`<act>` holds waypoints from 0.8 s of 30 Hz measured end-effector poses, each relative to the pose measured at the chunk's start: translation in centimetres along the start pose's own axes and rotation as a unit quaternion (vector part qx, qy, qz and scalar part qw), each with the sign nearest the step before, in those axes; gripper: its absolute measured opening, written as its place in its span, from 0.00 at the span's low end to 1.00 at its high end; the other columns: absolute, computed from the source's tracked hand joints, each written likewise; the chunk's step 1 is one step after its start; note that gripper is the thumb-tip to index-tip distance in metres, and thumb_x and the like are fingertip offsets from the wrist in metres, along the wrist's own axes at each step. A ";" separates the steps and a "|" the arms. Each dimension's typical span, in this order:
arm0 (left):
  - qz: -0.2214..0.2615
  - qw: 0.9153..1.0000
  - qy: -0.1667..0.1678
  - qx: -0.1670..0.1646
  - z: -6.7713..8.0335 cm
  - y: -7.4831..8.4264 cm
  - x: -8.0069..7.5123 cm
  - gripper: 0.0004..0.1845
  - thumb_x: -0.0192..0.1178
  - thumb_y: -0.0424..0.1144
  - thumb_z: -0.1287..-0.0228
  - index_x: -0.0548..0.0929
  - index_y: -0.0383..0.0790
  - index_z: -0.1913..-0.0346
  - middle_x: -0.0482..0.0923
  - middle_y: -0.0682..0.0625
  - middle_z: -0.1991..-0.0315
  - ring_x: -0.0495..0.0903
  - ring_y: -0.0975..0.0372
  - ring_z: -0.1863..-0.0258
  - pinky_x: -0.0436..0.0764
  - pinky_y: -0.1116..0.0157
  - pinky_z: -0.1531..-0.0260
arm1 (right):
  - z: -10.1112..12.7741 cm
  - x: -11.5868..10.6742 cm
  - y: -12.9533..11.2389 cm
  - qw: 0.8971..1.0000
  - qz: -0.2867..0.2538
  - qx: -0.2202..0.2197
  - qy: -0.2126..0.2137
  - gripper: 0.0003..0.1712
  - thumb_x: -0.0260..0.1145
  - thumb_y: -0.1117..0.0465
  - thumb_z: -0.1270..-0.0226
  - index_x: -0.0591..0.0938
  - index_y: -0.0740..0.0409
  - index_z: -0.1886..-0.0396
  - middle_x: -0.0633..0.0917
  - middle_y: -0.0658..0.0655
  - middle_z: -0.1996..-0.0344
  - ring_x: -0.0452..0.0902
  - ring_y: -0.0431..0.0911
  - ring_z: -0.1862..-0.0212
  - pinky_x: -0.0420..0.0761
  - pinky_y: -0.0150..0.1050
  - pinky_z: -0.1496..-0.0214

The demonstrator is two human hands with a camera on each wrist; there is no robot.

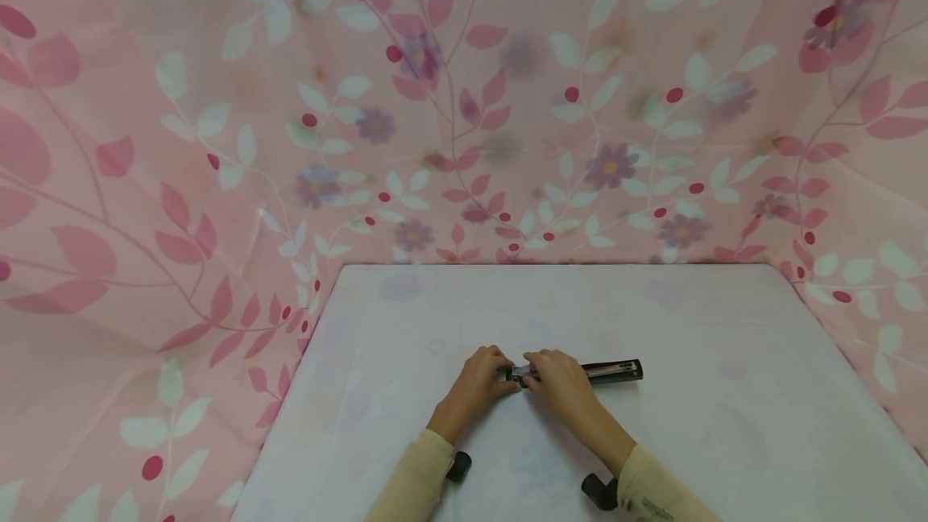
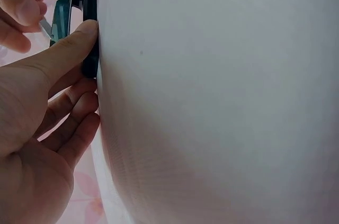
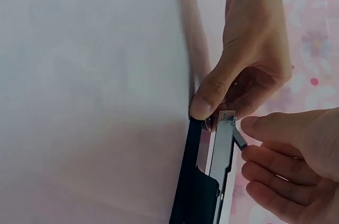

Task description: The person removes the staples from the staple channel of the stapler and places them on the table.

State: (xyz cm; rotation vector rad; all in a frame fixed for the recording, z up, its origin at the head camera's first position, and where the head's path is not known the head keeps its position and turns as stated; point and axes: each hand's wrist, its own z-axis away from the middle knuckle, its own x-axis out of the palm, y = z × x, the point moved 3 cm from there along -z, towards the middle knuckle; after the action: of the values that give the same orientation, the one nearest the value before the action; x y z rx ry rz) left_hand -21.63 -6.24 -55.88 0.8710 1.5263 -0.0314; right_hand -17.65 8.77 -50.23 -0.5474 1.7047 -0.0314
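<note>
A black stapler [image 1: 615, 371] lies on the white tabletop, its lid swung back and its silver magazine [image 3: 221, 150] exposed. My left hand [image 1: 480, 374] pinches the front end of the black base, thumb on one side and fingers around the other. Over the magazine, my right hand [image 1: 560, 379] holds a short grey metal strip [image 3: 240, 138], which looks like a row of staples, between thumb and index finger. One end of the strip meets the magazine's front end. The other right fingers are loosely bent, away from the stapler. In the head view the hands partly hide the stapler's front.
The white table [image 1: 406, 304] has a straight back edge and sides. Pink floral cloth [image 1: 464, 103] hangs behind and beside it. Two small black cylindrical pieces show under the wrists, one near the left sleeve [image 1: 416, 470] and one near the right sleeve [image 1: 656, 490].
</note>
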 end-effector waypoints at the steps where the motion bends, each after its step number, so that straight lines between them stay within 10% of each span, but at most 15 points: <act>1: 0.002 1.000 -0.001 -0.002 0.0 0.0 0.0 0.16 0.75 0.45 0.48 0.89 0.42 0.58 0.82 0.53 0.63 0.75 0.65 0.64 0.75 0.71 0.63 | -0.1 0.0 -0.1 1.000 0.013 -0.007 0.002 0.18 0.77 0.61 0.48 0.87 0.60 0.57 0.87 0.54 0.69 0.82 0.48 0.66 0.81 0.42 0.63; 10: 0.005 1.000 -0.001 -0.006 -0.1 0.1 0.0 0.15 0.75 0.45 0.50 0.90 0.43 0.59 0.81 0.53 0.65 0.73 0.66 0.65 0.71 0.73 0.65 | -1.3 0.0 -0.5 0.992 0.103 -0.074 0.030 0.07 0.76 0.65 0.48 0.89 0.57 0.67 0.82 0.53 0.72 0.77 0.47 0.69 0.79 0.37 0.67; 24: 0.007 1.000 -0.002 -0.006 0.0 0.1 -0.1 0.14 0.75 0.45 0.49 0.90 0.44 0.60 0.82 0.54 0.64 0.74 0.66 0.64 0.73 0.73 0.64 | -2.3 0.2 -0.8 0.970 0.179 -0.149 -0.067 0.03 0.72 0.64 0.42 0.86 0.58 0.73 0.80 0.53 0.74 0.74 0.46 0.70 0.78 0.35 0.68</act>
State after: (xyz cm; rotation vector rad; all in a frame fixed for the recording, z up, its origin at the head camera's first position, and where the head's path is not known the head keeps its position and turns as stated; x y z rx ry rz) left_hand -21.60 -6.20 -55.72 0.8729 1.5149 -0.0137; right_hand -19.51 7.39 -49.64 -0.4423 1.6614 0.5186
